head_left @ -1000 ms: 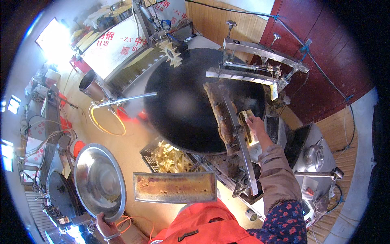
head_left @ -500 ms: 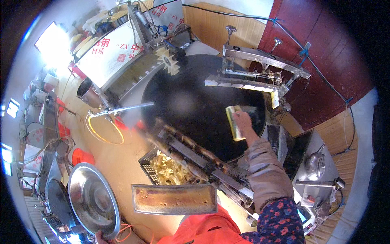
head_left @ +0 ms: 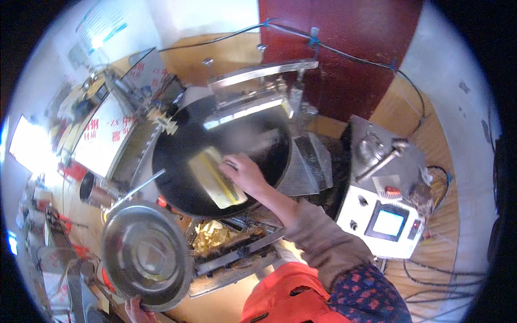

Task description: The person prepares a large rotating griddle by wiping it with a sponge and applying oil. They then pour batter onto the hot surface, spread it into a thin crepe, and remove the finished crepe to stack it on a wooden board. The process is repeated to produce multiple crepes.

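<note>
My right hand (head_left: 245,175) grips a long, flat, pale pad (head_left: 207,172) with a yellow strip along it. The pad is over the black round griddle (head_left: 171,185), slightly blurred; I cannot tell whether it touches the surface. At the lower left, my left hand (head_left: 139,310) has its fingers on the rim of a large metal basin (head_left: 123,237). The basin is tilted, its inside facing me, beside the griddle's near left edge. Something pale shows at its bottom, too unclear to name.
A metal bar frame (head_left: 264,75) stands across the griddle's far side. Yellowish scraps (head_left: 210,237) lie below its near edge. On the right are a white control box (head_left: 355,215) with a lit screen and a kettle (head_left: 371,145). A thin metal pipe (head_left: 142,188) points at the griddle's left.
The view has turned to the right. My right hand has carried the pad from the griddle's right side toward its near middle. The basin has come closer to the griddle with my left hand.
</note>
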A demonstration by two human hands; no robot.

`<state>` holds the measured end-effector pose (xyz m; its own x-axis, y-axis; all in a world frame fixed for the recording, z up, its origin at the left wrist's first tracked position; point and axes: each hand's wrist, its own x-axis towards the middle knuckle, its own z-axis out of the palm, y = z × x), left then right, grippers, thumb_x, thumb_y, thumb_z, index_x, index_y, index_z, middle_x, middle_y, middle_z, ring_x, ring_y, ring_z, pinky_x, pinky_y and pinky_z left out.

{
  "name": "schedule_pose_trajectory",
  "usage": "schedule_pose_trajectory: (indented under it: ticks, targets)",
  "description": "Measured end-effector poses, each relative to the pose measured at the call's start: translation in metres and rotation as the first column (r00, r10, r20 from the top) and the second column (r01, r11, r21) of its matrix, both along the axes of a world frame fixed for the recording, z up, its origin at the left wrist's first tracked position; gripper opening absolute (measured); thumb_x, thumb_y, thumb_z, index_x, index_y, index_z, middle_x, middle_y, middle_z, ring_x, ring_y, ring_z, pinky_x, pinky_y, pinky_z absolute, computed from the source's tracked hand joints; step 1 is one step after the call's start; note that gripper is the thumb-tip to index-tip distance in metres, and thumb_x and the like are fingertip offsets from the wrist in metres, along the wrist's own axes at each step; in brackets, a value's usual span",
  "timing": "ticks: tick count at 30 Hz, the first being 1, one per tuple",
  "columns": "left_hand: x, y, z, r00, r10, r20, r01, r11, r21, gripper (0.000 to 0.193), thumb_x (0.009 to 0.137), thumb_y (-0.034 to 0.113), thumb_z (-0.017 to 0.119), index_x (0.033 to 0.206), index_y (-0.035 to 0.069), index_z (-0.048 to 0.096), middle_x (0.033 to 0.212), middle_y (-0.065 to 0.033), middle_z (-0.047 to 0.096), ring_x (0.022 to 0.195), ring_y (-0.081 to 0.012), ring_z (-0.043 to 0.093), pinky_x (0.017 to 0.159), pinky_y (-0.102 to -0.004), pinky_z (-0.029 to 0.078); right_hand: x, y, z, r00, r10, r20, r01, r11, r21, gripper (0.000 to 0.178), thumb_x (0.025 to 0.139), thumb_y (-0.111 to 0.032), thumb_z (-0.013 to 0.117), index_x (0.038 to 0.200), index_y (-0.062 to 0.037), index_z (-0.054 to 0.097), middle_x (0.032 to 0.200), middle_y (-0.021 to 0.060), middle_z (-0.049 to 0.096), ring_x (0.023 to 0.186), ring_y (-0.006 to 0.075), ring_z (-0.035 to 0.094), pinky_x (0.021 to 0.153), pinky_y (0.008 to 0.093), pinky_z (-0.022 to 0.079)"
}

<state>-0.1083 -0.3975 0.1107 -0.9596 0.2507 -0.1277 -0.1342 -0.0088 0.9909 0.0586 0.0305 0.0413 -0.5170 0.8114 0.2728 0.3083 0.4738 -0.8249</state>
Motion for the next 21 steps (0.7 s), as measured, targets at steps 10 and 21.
schedule_pose_trajectory:
  ticks: [10, 21]
  targets:
    - [0.150, 0.134, -0.013, 0.652, -0.712, 0.259, 0.727, 0.685, 0.053, 0.023, 0.075, 0.003, 0.054, 0.098, 0.001, 0.058, 0.082, -0.0036, 0.061, 0.064, -0.0123, 0.057, 0.053, -0.0240, 0.046, 0.317, -0.118, 0.199, 0.958, -0.285, 0.030, 0.255, 0.896, 0.364, 0.025, 0.077, -0.022, 0.070, 0.096, -0.0067, 0.063, 0.082, 0.0115, 0.057, 0.074, 0.0277, 0.059, 0.068, 0.0341, 0.047]
    - [0.506, 0.303, -0.020, 0.200, -0.906, 0.373, 0.923, 0.302, 0.238, 0.008, 0.081, 0.013, 0.054, 0.076, 0.006, 0.054, 0.056, -0.0010, 0.046, 0.043, -0.0116, 0.045, 0.037, -0.0277, 0.037, 0.513, -0.117, 0.146, 0.581, -0.236, 0.779, -0.226, 0.873, 0.433, 0.029, 0.076, -0.026, 0.063, 0.101, -0.0139, 0.057, 0.084, 0.0084, 0.047, 0.078, 0.0279, 0.056, 0.065, 0.0388, 0.048]
